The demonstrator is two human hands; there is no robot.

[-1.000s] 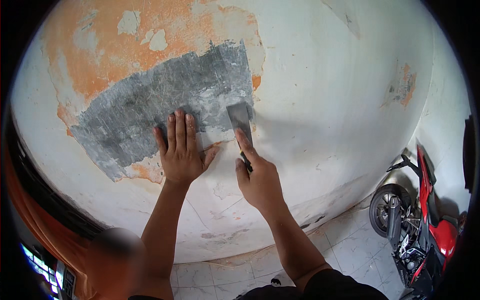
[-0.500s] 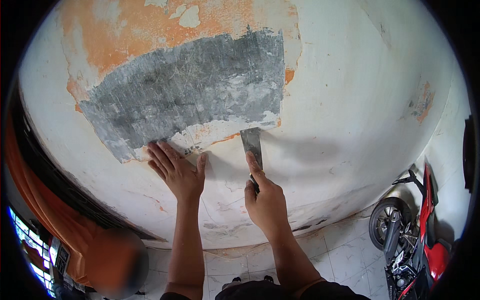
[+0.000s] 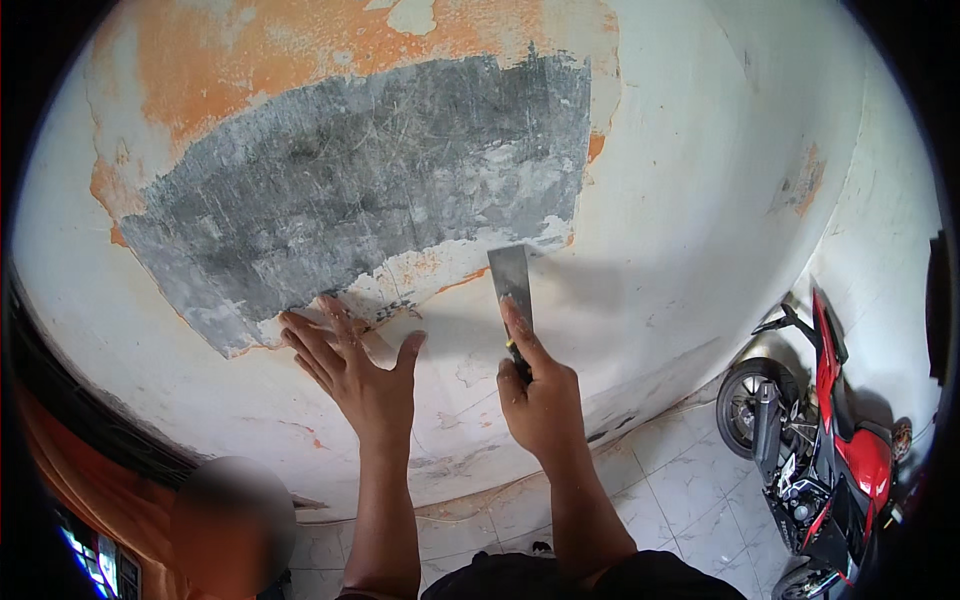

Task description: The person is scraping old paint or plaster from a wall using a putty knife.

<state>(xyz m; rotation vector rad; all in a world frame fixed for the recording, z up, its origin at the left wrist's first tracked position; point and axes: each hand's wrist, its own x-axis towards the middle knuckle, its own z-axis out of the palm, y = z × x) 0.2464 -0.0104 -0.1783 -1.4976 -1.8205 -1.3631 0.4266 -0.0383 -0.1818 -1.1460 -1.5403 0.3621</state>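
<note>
My right hand [image 3: 545,405] grips a paint scraper [image 3: 509,272] with a flat metal blade and a dark handle, its index finger stretched along the blade. The blade points up the wall, near the ragged lower right edge of a bare grey patch [image 3: 390,160]. Whether its tip touches the wall, I cannot tell. My left hand [image 3: 368,390] rests against the wall at the patch's lower border, fingers spread and holding nothing. Between the hands runs a strip of flaking white paint [image 3: 430,268] with an orange edge.
Old orange paint [image 3: 240,60] shows above the grey patch. A red and black motorcycle [image 3: 835,450] stands at the right on the tiled floor [image 3: 655,500]. At the lower left are an orange curtain [image 3: 90,470] and a person [image 3: 230,530] with a blurred head.
The view has shifted and tilted, so the wall patch sits differently. My left fingers have spread wider. My right hand still holds the scraper below the patch, its blade slightly farther from the right corner.
</note>
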